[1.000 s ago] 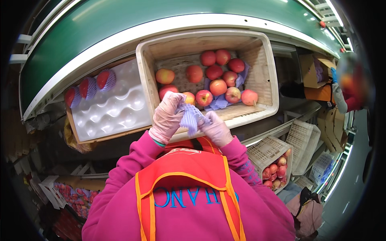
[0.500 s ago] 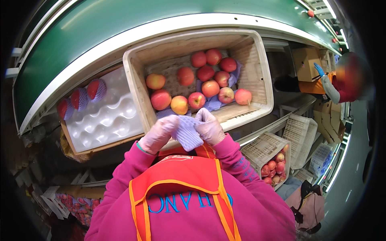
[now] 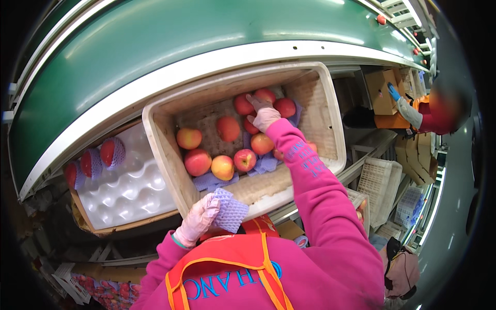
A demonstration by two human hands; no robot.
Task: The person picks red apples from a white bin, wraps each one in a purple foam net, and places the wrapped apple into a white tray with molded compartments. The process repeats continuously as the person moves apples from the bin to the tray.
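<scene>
My left hand point(image 3: 200, 219), in a pink glove, holds a purple foam net sleeve point(image 3: 230, 210) open at the near rim of a pale crate point(image 3: 161, 142). My right hand point(image 3: 263, 113) reaches deep into the crate and rests on red apples point(image 3: 247, 105) at its far side. More loose apples point(image 3: 222, 167) and flat purple sleeves point(image 3: 212, 181) lie on the crate bottom. To the left, a white dimpled tray point(image 3: 129, 188) carries three red apples wrapped in purple nets point(image 3: 93, 161) along its far edge.
A green curved conveyor housing point(image 3: 170, 46) runs behind the crate. White plastic baskets point(image 3: 380, 181) stand at the right. Another person in orange and red point(image 3: 429, 111) handles cardboard boxes point(image 3: 380, 90) at the far right.
My right hand let go of the purple sleeve and stretched into the crate onto the far apples. My left hand kept the sleeve, lower at the crate's near rim.
</scene>
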